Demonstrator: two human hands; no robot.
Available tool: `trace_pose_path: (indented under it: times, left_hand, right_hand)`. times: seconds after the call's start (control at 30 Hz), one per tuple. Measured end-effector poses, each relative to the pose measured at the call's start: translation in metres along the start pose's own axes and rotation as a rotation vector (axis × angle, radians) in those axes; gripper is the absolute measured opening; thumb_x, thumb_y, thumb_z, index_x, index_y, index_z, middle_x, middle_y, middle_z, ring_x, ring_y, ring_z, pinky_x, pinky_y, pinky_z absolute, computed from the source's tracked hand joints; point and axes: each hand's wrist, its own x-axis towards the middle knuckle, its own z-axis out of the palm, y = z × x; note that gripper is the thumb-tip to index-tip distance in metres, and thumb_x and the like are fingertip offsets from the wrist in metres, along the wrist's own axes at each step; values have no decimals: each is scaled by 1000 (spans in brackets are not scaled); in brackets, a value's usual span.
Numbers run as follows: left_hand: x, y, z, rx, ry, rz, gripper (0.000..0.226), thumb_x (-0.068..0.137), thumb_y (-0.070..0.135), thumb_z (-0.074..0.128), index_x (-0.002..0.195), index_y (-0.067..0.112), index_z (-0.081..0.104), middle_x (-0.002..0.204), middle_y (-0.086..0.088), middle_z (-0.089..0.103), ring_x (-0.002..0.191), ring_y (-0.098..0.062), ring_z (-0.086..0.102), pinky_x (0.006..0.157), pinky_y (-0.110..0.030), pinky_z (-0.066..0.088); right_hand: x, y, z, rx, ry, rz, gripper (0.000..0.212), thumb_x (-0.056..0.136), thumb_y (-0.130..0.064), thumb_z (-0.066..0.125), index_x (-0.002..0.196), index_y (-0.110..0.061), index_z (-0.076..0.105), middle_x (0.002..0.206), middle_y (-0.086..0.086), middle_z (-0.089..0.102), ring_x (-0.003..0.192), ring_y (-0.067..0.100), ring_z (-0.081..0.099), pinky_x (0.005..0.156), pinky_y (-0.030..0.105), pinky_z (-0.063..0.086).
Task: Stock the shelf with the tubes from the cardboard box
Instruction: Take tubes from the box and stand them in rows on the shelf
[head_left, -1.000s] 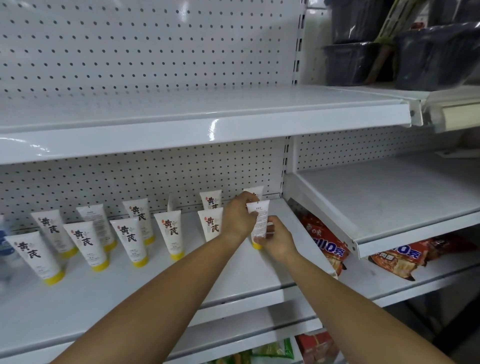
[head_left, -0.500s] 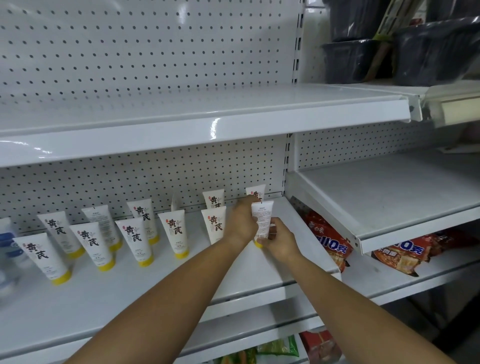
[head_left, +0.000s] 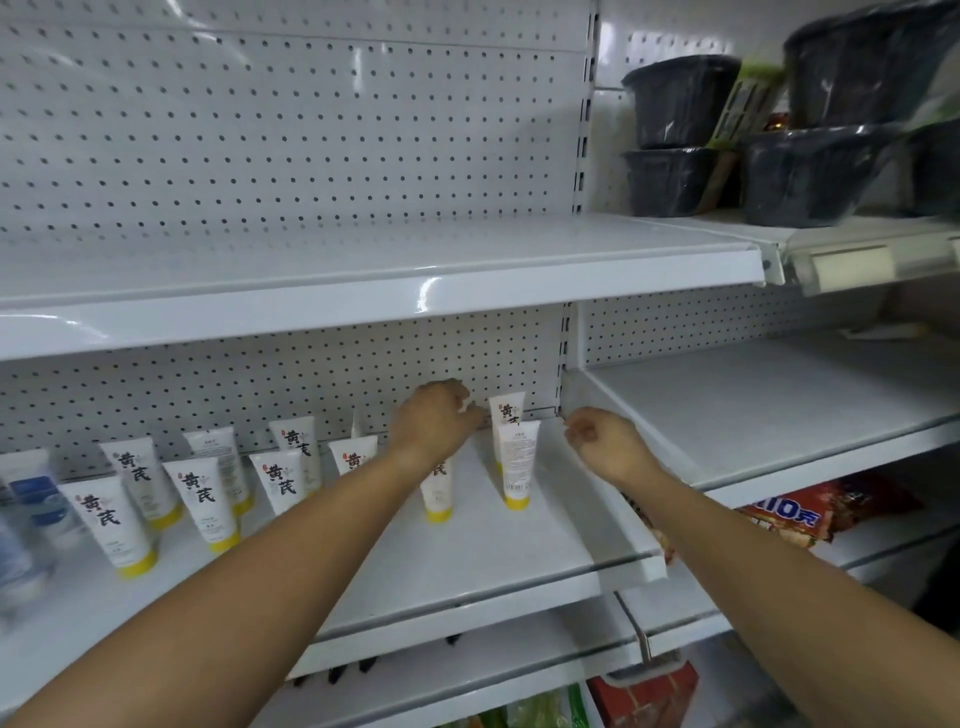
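Two bays of white pegboard shelving (head_left: 311, 156) fill the view, the left one carrying a bare upper shelf (head_left: 363, 270) and, below it, the middle shelf (head_left: 493, 551) where the goods stand. Up on the right bay sit dark plastic-wrapped tubs (head_left: 675, 104), stacked two high, and lower on that side red snack bags (head_left: 810, 514) lie on a lower shelf. At the far left edge of the middle shelf stand blurred bottles (head_left: 36, 499) with blue labels. The white tubes (head_left: 202, 499) stand in two staggered rows on their yellow caps, running from near the bottles to the shelf's right end, most with black characters facing out. The rightmost front tube (head_left: 517, 462) shows its printed back label instead and stands upright on its own, with another tube (head_left: 509, 410) just behind it. The left hand (head_left: 434, 421) hovers over the rows with fingers curled beside that back tube; a sliver of white shows at the fingertips, but whether they pinch anything cannot be told. The right hand (head_left: 605, 441) hangs to the right of the rightmost front tube, apart from it, fingers loosely curled and empty.
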Motion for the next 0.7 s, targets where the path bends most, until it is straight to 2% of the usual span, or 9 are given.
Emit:
trace_pose_path:
  times: [0.07, 0.23, 0.33, 0.4, 0.47, 0.57, 0.7]
  left_hand:
    - [-4, -9, -23, 63, 8, -41, 40, 88, 42, 54, 123, 26, 64, 120, 4, 68, 105, -20, 64, 80, -28, 48]
    - [-31, -34, -71, 174, 88, -109, 43, 90, 43, 51, 126, 22, 64, 122, 0, 67, 104, -22, 64, 75, -28, 45]
    - [-57, -50, -98, 207, 128, -185, 42, 91, 41, 54, 127, 19, 64, 120, -2, 67, 108, -25, 62, 81, -30, 48]
    - [-75, -64, -116, 229, 156, -219, 39, 90, 39, 54, 120, 18, 67, 114, -3, 69, 105, -26, 62, 84, -33, 53]
    - [-93, -83, -138, 256, 181, -259, 35, 88, 39, 54, 109, 17, 69, 104, -4, 70, 99, -27, 64, 80, -35, 54]
    - [-125, -116, -173, 324, 207, -349, 33, 87, 41, 55, 103, 16, 69, 101, -5, 68, 95, -29, 64, 71, -30, 47]
    - [-179, -164, -221, 409, 212, -477, 30, 86, 44, 56, 83, 16, 63, 89, -5, 65, 89, -28, 63, 65, -30, 42]
  right_hand:
    - [0, -19, -12, -76, 5, -62, 21, 91, -27, 55, 106, -27, 69, 113, -5, 69, 101, 17, 63, 93, 33, 52]
    - [-3, -73, -8, -125, -34, -226, 23, 90, -32, 54, 109, -29, 67, 113, -5, 69, 99, 16, 64, 87, 38, 55]
    - [-9, -110, 12, -117, -86, -314, 25, 91, -30, 53, 112, -27, 67, 115, -4, 68, 103, 19, 63, 89, 37, 54]
    - [-16, -135, 31, -137, -119, -381, 25, 91, -29, 52, 111, -25, 67, 112, -2, 68, 100, 20, 63, 85, 33, 53]
    - [-26, -163, 53, -165, -144, -452, 25, 91, -28, 50, 108, -24, 67, 110, -2, 67, 98, 21, 62, 82, 33, 53]
    - [-43, -204, 89, -184, -214, -548, 23, 89, -33, 48, 101, -24, 65, 103, -3, 66, 96, 22, 62, 81, 39, 54]
    - [-65, -262, 137, -233, -285, -689, 17, 88, -37, 52, 96, -25, 60, 98, -3, 59, 93, 23, 59, 75, 34, 49]
